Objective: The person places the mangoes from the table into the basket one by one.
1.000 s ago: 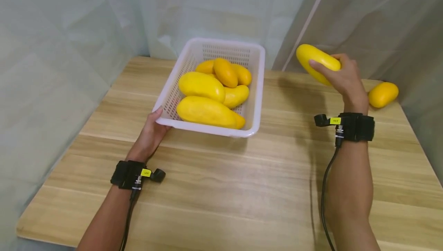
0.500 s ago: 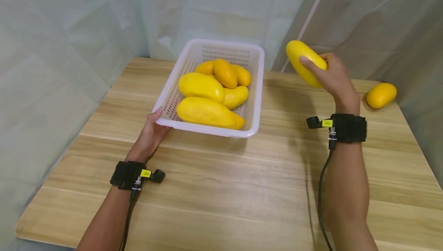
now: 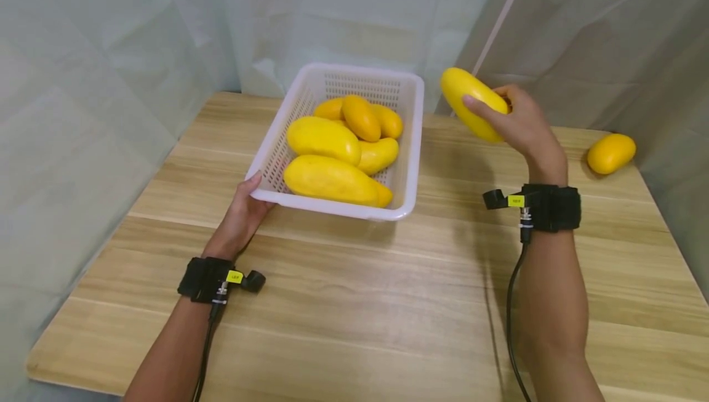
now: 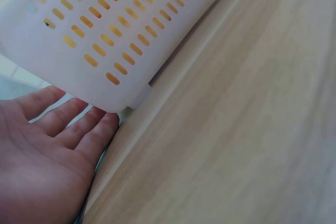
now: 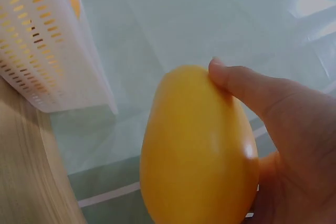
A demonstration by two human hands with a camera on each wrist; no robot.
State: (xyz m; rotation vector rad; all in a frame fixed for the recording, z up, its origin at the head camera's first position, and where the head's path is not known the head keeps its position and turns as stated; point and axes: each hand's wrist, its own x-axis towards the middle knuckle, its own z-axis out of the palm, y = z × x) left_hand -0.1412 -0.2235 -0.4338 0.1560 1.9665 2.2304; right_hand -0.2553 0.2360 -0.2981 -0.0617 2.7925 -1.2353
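In the head view, my right hand (image 3: 520, 122) holds a large yellow mango (image 3: 471, 103) above the back right of the table, to the right of the basket. The right wrist view shows the thumb pressing the top of that mango (image 5: 197, 145); the other fingers are mostly hidden behind it. My left hand (image 3: 244, 211) grips the near left corner of a white plastic basket (image 3: 412, 143), thumb over the rim. Its fingers touch the corner from outside in the left wrist view. Several yellow and orange mangoes (image 3: 329, 180) lie inside the basket.
One orange-yellow mango (image 3: 611, 154) lies at the far right corner of the wooden table (image 3: 354, 303). Pale sheeting (image 3: 354, 14) hangs behind and beside the table. Each wrist wears a black strap (image 3: 554, 207) with a cable.
My right hand has moved left toward the basket, carrying the mango. The left hand and the basket stay where they were.
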